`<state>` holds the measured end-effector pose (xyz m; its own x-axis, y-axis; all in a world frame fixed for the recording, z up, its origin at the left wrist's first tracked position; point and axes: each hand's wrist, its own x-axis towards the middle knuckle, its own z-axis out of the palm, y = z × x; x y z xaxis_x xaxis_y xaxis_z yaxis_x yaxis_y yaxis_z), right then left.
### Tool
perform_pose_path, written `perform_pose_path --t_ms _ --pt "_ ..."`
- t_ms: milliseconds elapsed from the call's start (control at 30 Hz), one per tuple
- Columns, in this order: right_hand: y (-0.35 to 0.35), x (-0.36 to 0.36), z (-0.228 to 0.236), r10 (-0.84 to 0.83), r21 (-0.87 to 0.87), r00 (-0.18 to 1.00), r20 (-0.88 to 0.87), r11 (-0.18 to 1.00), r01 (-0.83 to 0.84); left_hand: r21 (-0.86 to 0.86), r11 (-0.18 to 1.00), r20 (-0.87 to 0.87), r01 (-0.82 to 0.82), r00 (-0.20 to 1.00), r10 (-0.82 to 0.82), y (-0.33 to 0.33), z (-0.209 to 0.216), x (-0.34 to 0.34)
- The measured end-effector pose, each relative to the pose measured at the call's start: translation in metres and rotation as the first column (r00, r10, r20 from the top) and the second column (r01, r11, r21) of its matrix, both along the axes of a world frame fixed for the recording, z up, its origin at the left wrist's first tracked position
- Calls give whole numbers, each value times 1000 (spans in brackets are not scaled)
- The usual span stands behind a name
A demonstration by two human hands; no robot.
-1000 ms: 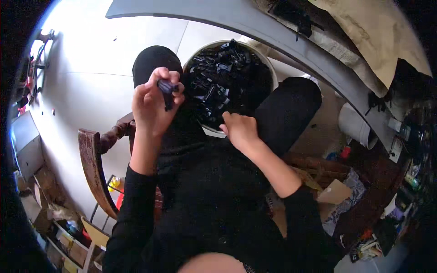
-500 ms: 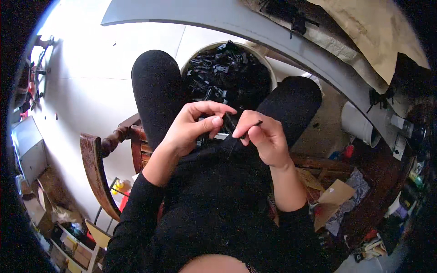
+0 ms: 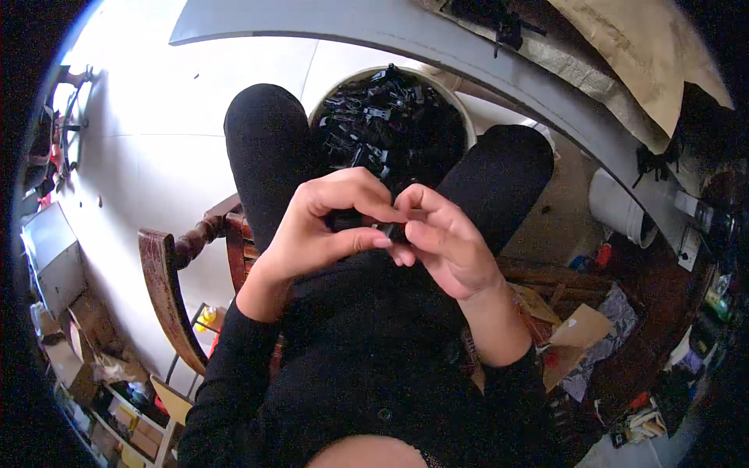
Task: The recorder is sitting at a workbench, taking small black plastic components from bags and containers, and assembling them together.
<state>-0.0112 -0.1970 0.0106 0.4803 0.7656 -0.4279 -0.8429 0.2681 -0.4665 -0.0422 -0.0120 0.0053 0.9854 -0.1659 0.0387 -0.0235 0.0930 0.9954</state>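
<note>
Over the black-clothed lap (image 3: 351, 292), the left hand (image 3: 328, 218) and right hand (image 3: 455, 248) pinch a small, dark, partly hidden piece (image 3: 393, 232) between nearly closed fingers (image 3: 365, 201), near a round, pale-rimmed tub (image 3: 468, 121) of glossy, angular black parts (image 3: 378, 117).

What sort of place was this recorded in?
Probably a small workshop or home workspace, can't tell which: a round tub heaped with small black parts sits between the knees, a wooden armrest curves at left, and loose cardboard lies at right.
</note>
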Motion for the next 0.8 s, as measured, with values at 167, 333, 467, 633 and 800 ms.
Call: perform_pose_path --t_ms 167,333,467,633,800 --pt "3 1 7 110 -11 993 35 994 -110 -11 995 86 98 992 -97 5 2 5" --pt "-3 0 12 356 -91 902 244 934 -344 -47 959 78 278 959 -274 9 1 5" --pt "-2 6 18 384 -285 835 394 915 -286 -6 974 103 225 969 -223 8 -7 8" --pt "11 13 25 557 -466 3 831 692 552 87 993 -188 -80 977 96 -3 9 8" --pt "-7 18 13 365 -231 -75 928 721 653 47 989 -41 -144 989 145 -2 8 7"
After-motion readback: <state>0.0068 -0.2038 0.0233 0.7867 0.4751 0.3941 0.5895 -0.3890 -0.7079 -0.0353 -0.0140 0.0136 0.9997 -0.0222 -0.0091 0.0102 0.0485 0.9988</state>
